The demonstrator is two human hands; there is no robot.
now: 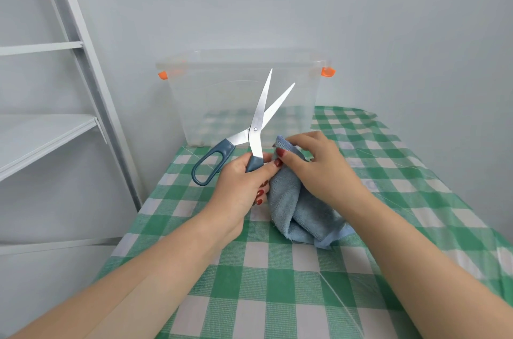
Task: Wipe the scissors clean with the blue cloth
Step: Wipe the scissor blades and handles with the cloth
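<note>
I see left hand [241, 186] gripping open scissors [255, 129] by one handle, right hand [313, 163] clutching blue cloth [299, 216], both before clear bin [222, 94].

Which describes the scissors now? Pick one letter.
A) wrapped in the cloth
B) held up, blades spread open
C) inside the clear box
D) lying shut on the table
B: the left hand grips one handle of the scissors, blades spread apart in the air; the right hand holds the blue cloth.
</note>
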